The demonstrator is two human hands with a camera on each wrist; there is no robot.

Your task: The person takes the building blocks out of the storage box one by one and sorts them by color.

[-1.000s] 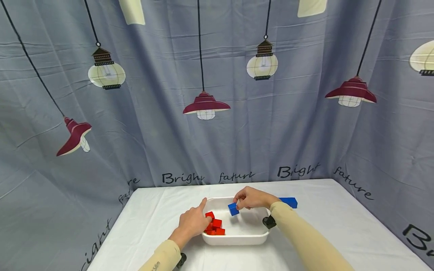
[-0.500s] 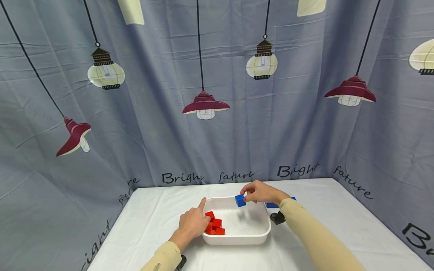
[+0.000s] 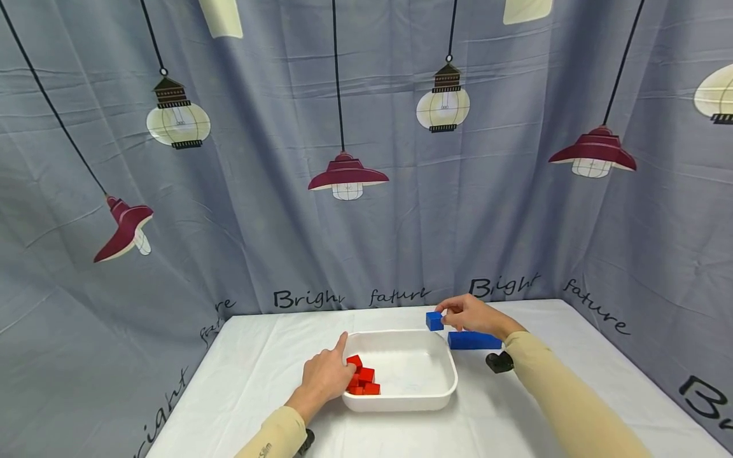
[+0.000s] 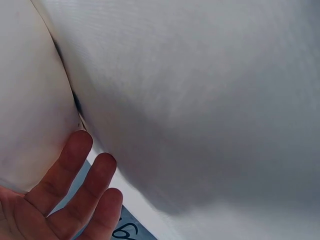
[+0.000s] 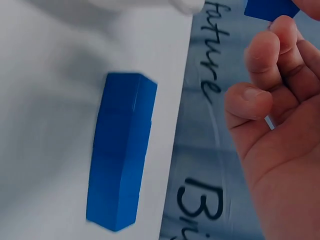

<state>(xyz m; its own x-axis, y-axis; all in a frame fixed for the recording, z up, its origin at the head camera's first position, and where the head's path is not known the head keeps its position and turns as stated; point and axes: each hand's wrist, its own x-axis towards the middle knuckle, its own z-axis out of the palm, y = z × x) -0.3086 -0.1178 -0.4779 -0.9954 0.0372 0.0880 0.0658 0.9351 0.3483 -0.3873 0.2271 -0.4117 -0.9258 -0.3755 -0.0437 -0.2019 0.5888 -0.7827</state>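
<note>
A blue cube [image 3: 434, 320] is pinched between the thumb and fingertips of my right hand [image 3: 472, 316], above the table behind the tray's far right corner. Just under that hand a long blue row [image 3: 474, 341] lies on the table; faint seams in the right wrist view suggest cubes set end to end. My left hand [image 3: 324, 376] holds the left side of a white tray [image 3: 403, 404], its thumb over the rim and its index finger stretched along it. Several red cubes [image 3: 367, 375] are heaped inside by that thumb. In the left wrist view the other fingers [image 4: 102, 170] touch the tray's outside.
The table has a white cloth [image 3: 275, 343]. Behind it hangs a grey curtain [image 3: 258, 191] printed with lamps and lettering, close to the table's far edge. Each wrist carries a small black camera, the right one [image 3: 499, 362] low over the table.
My right hand has carried the blue cube up out of the tray, to the right and away from me, past the far rim. The left hand and the red cubes stay put.
</note>
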